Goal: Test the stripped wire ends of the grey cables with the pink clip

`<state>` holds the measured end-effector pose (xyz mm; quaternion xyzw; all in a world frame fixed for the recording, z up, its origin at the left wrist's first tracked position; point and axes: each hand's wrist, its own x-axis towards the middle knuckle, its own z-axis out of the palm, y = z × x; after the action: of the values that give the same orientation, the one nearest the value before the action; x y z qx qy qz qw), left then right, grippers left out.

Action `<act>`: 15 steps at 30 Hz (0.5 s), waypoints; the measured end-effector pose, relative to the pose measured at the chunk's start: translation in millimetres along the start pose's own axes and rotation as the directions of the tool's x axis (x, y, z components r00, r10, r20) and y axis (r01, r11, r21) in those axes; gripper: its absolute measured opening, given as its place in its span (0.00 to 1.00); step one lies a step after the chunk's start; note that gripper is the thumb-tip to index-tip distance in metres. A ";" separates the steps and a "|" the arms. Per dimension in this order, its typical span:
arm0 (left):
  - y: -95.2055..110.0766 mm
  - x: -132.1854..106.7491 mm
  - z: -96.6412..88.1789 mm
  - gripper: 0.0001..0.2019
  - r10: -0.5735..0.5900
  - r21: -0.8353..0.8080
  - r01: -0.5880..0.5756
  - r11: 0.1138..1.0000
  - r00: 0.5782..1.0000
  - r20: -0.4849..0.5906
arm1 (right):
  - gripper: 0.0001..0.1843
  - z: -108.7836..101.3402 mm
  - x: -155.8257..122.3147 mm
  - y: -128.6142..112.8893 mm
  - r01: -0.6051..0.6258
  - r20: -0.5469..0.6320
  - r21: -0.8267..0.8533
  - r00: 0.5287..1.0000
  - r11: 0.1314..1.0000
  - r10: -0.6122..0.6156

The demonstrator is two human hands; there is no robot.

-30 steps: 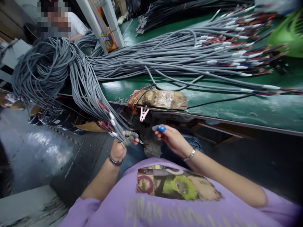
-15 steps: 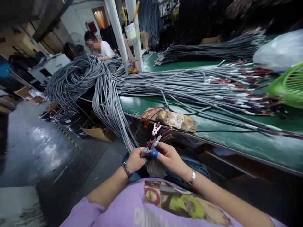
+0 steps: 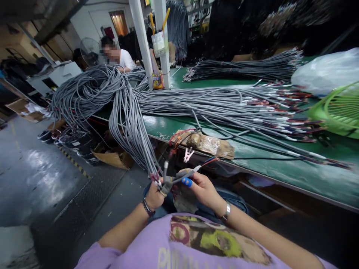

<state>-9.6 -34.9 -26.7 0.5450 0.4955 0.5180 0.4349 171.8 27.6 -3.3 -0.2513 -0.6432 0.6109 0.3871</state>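
My left hand (image 3: 156, 195) is closed around a bundle of grey cables (image 3: 138, 144) near their ends, where reddish wires stick out. My right hand (image 3: 202, 187), a blue wrap on one finger, pinches a single grey cable (image 3: 188, 174) just behind its white sleeve. Orange and blue wires fan out from that cable's tip, pointing up and right. Between the hands, several cable ends cross, and the fingers partly hide them. Just beyond, a pale pink clip (image 3: 188, 154) hangs at the table edge beside a wooden block (image 3: 215, 145) with tape and wires on it.
Long grey cables (image 3: 174, 100) lie across the green table (image 3: 275, 158), coiled at its left end. Further back are a darker cable bundle (image 3: 238, 69), a plastic bag (image 3: 325, 73) and a green basket (image 3: 336, 112). A post (image 3: 165, 41) rises from the table; another person (image 3: 126, 59) sits behind it.
The hands have moved slightly apart. A single cable now extends from the right fingers, where a cluster of wire ends was held before. The left hand has shifted left and down with the bundle.
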 end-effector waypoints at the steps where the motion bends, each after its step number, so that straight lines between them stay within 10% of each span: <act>1: -1.4 -3.8 -0.2 0.21 0.004 -0.019 -0.006 1.000 0.996 -0.093 | 0.18 -0.5 -2.1 -0.4 -0.003 -0.001 0.017 1.000 1.000 0.003; 5: -8.3 -23.2 -11.4 0.23 -0.016 -0.152 -0.023 0.988 0.968 -0.251 | 0.15 -5.7 -8.7 -2.2 0.001 -0.008 0.065 1.000 0.998 -0.001; 15: 5.9 -39.2 -62.8 0.21 -0.098 0.042 0.108 0.993 0.976 -0.194 | 0.13 -16.5 -3.7 -0.7 0.154 0.098 -0.246 0.986 0.957 -0.133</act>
<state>-70.5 -77.0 -20.8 0.4775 0.5759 0.5317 0.3970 187.3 34.4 -4.0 -0.2262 -0.7475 0.5039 0.3690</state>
